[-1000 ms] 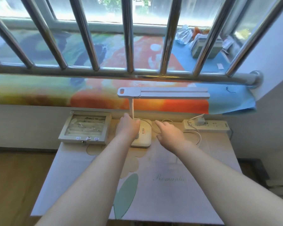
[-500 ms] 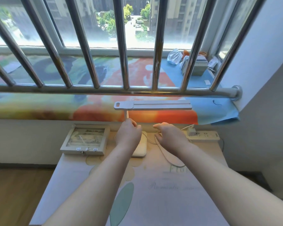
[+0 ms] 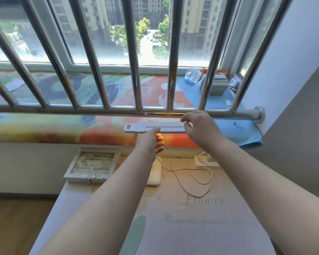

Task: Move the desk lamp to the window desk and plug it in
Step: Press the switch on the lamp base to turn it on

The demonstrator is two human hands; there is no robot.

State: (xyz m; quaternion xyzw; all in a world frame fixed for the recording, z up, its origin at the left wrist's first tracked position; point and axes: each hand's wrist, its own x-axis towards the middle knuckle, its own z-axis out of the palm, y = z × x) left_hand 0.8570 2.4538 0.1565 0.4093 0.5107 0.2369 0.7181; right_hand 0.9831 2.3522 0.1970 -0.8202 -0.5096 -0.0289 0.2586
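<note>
The lamp (image 3: 166,128) stands at the far edge of the desk (image 3: 201,229), just below the sill (image 3: 44,126). Its flat white base sits on the desk mat and its long head lies level, running left to right in front of the bars (image 3: 136,70). The left hand (image 3: 151,142) is raised under the left part of the head, its top edge touching the bar. Its fingers (image 3: 159,143) are curled close together beneath, lit warm orange. The stem is hidden behind this hand, so I cannot tell whether the fingers close on it. The right hand (image 3: 199,126) is at the head's right end, where thumb and forefinger pinch the bar and the other fingers are bent loosely behind. A white cord (image 3: 191,174) leaves the base, loops loosely over the mat to the right and runs to the strip (image 3: 206,162) at the desk's far right, where a plug sits in a socket. Left of the base, near it but apart, lies a glass-topped box (image 3: 92,164) — flat on the desk's far left corner.
</note>
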